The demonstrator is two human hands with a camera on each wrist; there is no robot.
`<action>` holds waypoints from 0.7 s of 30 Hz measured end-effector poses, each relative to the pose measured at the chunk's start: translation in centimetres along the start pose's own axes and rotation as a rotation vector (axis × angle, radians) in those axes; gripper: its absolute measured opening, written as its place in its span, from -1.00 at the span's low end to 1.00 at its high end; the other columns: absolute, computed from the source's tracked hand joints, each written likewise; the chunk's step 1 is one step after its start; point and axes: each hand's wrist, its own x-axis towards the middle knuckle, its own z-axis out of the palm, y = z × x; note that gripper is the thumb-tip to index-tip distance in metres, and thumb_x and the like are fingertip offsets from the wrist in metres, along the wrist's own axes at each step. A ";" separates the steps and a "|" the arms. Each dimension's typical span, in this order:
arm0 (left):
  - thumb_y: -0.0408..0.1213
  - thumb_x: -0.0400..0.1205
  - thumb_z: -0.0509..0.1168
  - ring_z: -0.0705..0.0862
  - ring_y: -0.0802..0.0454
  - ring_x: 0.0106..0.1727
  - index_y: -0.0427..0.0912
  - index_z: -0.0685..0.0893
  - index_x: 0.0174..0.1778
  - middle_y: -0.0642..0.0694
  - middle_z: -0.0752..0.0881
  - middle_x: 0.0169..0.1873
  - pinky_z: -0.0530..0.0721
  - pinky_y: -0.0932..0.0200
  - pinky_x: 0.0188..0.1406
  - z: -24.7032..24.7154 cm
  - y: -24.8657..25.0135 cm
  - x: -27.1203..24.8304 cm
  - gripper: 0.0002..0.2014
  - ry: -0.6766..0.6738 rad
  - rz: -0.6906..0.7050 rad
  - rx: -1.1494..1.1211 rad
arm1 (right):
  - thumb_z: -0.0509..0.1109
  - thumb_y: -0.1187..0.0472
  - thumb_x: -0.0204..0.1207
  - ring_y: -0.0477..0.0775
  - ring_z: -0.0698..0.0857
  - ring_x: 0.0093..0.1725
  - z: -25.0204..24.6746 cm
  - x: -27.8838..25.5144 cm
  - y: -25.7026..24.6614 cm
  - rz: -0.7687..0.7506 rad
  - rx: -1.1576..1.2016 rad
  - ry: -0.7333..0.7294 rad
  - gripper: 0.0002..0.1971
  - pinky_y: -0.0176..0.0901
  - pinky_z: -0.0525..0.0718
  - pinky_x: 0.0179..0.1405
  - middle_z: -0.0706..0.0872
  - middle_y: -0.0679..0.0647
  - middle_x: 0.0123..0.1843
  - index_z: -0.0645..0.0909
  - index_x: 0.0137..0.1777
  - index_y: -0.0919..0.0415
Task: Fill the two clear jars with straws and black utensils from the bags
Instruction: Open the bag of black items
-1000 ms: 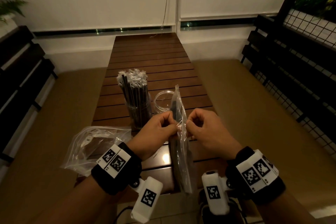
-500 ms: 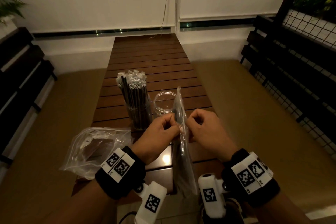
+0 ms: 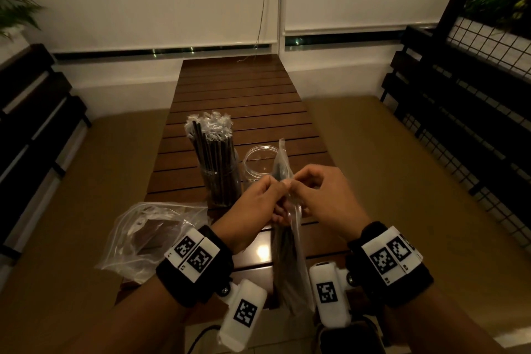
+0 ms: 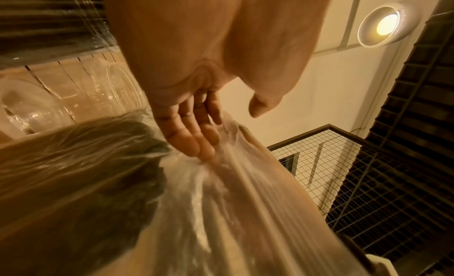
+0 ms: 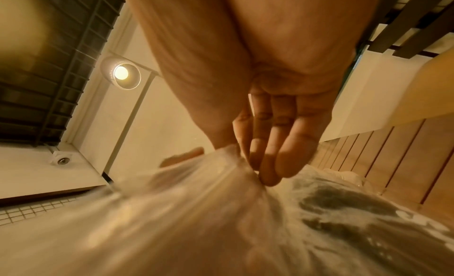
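Note:
A clear plastic bag of black utensils [image 3: 290, 261] hangs upright over the near table edge, held between both hands. My left hand [image 3: 258, 204] pinches one side of the bag's mouth and my right hand [image 3: 319, 195] pinches the other side, fingertips almost meeting. The wrist views show the fingers [image 4: 196, 140] [image 5: 277, 153] curled into the crinkled bag [image 4: 172, 202] [image 5: 221, 212]. Behind the hands, a clear jar [image 3: 221, 184] holds a bundle of wrapped black straws [image 3: 211, 141]. An empty clear jar [image 3: 258, 161] stands to its right.
An empty crumpled clear bag [image 3: 146, 236] lies at the near left corner of the slatted wooden table [image 3: 238, 95]. Dark slatted benches [image 3: 31, 112] and a wire-mesh rail [image 3: 459, 112] flank the table on both sides.
Both hands have stayed at the bag's mouth, shifting their pinch a little along it; the bag has turned slightly and hangs lower past the table edge.

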 end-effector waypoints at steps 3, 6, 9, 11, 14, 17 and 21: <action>-0.12 0.76 0.09 0.63 0.06 -0.46 -0.23 0.52 -0.04 -0.12 0.60 -0.38 0.60 0.11 -0.33 -0.1 0.1 0.5 -0.75 0.011 0.025 0.082 | 0.45 0.10 0.64 -0.09 0.83 -0.26 -0.1 -0.1 -0.1 -0.018 0.042 -0.023 -0.85 -0.35 0.71 -0.33 0.85 -0.01 -0.24 0.80 -0.11 0.09; -0.22 0.78 0.08 0.65 0.05 -0.44 -0.20 0.48 -0.16 -0.12 0.60 -0.41 0.64 0.26 -0.46 -0.5 0.1 0.9 -0.77 -0.003 0.048 0.097 | 0.43 0.15 0.65 -0.01 0.86 -0.21 -0.4 -0.2 0.0 0.019 0.104 -0.037 -0.83 -0.26 0.77 -0.26 0.87 0.04 -0.20 0.81 -0.10 0.15; -0.29 0.77 0.09 0.59 0.01 -0.44 -0.20 0.47 -0.24 -0.13 0.58 -0.45 0.62 0.32 -0.50 -1.5 0.0 1.1 -0.75 0.046 0.061 0.106 | 0.43 0.12 0.64 -0.04 0.84 -0.19 -1.3 0.0 0.5 0.055 0.090 0.008 -0.82 -0.28 0.76 -0.27 0.85 -0.01 -0.19 0.80 -0.14 0.10; -0.30 0.77 0.09 0.58 -0.04 -0.44 -0.22 0.49 -0.25 -0.15 0.57 -0.46 0.61 0.31 -0.52 -2.0 0.0 1.2 -0.74 0.085 0.071 0.126 | 0.43 0.12 0.64 -0.10 0.82 -0.20 -1.9 0.1 0.6 0.060 0.084 0.019 -0.83 -0.36 0.72 -0.31 0.84 -0.03 -0.19 0.80 -0.15 0.10; -0.17 0.76 0.10 0.54 -0.02 -0.42 -0.36 0.55 -0.08 -0.19 0.56 -0.39 0.58 0.24 -0.49 -1.3 0.2 1.5 -0.70 0.047 0.040 0.174 | 0.46 0.13 0.62 -0.09 0.83 -0.19 -1.6 0.0 0.4 0.033 0.086 -0.035 -0.86 -0.36 0.71 -0.29 0.86 -0.01 -0.18 0.81 -0.11 0.13; -0.04 0.76 0.08 0.55 -0.04 -0.40 -0.43 0.55 0.10 -0.28 0.55 -0.29 0.56 0.17 -0.46 -0.3 0.2 1.9 -0.57 -0.024 0.020 0.251 | 0.44 0.20 0.64 -0.09 0.83 -0.26 -0.6 -0.1 0.2 -0.002 0.090 -0.068 -0.86 -0.39 0.68 -0.33 0.86 0.05 -0.22 0.81 -0.09 0.19; -0.18 0.80 0.01 0.50 -0.04 -0.43 -0.35 0.56 0.01 -0.31 0.53 -0.27 0.54 0.16 -0.47 -0.6 0.4 2.1 -0.68 -0.011 0.007 0.234 | 0.42 0.19 0.66 -0.03 0.82 -0.23 -0.7 0.0 0.5 -0.010 0.073 -0.099 -0.84 -0.30 0.73 -0.26 0.87 0.07 -0.19 0.84 -0.04 0.16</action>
